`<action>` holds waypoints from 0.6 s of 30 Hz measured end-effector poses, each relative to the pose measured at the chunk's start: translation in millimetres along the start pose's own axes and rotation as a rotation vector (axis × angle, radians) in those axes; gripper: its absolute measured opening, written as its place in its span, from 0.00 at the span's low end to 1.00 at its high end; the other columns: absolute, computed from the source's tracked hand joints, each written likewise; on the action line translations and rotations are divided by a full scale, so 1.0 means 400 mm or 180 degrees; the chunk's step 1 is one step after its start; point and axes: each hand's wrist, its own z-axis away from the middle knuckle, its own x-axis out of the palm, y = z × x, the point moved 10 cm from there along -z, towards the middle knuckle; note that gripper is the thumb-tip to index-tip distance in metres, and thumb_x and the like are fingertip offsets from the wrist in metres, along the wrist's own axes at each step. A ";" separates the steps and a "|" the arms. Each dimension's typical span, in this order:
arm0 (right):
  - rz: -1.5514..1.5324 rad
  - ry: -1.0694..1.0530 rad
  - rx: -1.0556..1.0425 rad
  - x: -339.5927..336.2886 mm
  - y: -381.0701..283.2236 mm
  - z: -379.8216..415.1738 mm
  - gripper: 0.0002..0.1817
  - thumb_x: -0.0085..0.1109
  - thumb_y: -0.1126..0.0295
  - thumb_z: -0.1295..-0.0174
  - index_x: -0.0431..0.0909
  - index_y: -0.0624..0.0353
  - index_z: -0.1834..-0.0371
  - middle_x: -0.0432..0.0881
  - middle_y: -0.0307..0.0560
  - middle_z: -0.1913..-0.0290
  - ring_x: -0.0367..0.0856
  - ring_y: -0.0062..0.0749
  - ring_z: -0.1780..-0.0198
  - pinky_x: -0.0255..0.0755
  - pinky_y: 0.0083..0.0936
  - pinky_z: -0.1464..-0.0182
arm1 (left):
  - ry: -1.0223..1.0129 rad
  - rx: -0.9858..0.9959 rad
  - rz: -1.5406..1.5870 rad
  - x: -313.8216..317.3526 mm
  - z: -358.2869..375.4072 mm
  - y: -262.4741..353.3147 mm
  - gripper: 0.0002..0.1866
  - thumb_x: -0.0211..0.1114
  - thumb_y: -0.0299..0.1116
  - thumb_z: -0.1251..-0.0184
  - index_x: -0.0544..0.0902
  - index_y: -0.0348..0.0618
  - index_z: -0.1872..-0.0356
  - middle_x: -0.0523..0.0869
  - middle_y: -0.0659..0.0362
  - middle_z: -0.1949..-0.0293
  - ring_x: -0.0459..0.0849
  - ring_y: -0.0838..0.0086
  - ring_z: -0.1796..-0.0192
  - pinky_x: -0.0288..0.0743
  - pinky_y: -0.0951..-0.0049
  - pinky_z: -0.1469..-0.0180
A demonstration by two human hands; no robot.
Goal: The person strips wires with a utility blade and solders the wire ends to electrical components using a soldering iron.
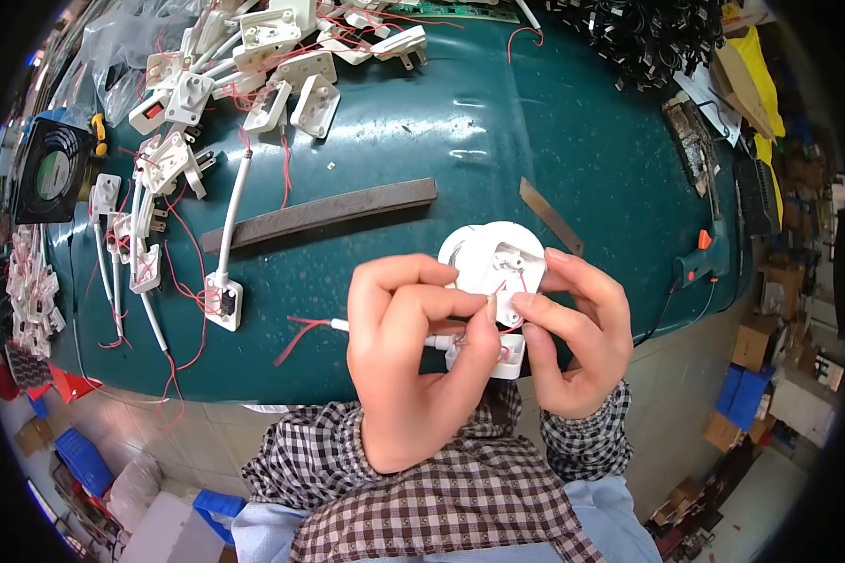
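Front edge: the green table (pixel 376 141) ends just on the person's side of the work; both wrists reach in over that edge.
Open room: bare green surface lies beyond the hands, up to the dark metal bar (pixel 319 214) at far left and the thin metal strip (pixel 551 216) beyond the right hand.
Crowded side: white housings with red wires (pixel 272 56) fill the far left; black cables (pixel 629 47) are heaped at the far right, and a teal tool (pixel 699 258) sits by the right edge.
White round-backed piece: (pixel 498 281) between the hands near the front edge, open pocket facing up, rounded part away from the person, narrower end toward them.
Lower white housing: (pixel 510 359) just on the near side of that piece, long axis roughly left to right, its cable pointing left to red wire ends (pixel 300 336).
Left hand: (pixel 422 347) thumb and fingers pinched at the pocket; what they grip is too small to tell.
Right hand: (pixel 582 338) curled, fingers holding the round-backed piece's right side.
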 end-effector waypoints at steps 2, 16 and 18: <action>0.0050 0.0008 -0.0008 0.001 -0.003 0.002 0.17 0.65 0.83 0.50 0.86 0.58 0.55 0.78 0.56 0.44 0.83 0.36 0.56 0.79 0.26 0.53 | 0.0034 0.0067 0.0038 0.006 -0.003 0.001 0.07 0.69 0.16 0.45 0.81 0.34 0.66 0.78 0.53 0.58 0.82 0.77 0.60 0.82 0.80 0.65; 0.1796 0.2132 0.2520 -0.521 0.437 0.154 0.23 0.69 0.55 0.38 0.81 0.64 0.50 0.83 0.41 0.61 0.80 0.19 0.63 0.74 0.16 0.59 | 0.0531 0.0399 -0.0045 0.005 0.005 0.002 0.10 0.71 0.16 0.53 0.80 0.39 0.70 0.81 0.56 0.63 0.82 0.78 0.72 0.78 0.79 0.74; 0.2425 0.2009 0.3161 -0.626 0.532 0.219 0.37 0.73 0.42 0.48 0.81 0.67 0.50 0.83 0.41 0.64 0.79 0.18 0.67 0.74 0.17 0.67 | 0.0418 0.0342 -0.0049 0.010 0.005 -0.003 0.10 0.70 0.16 0.51 0.79 0.37 0.69 0.80 0.55 0.61 0.81 0.78 0.70 0.78 0.80 0.71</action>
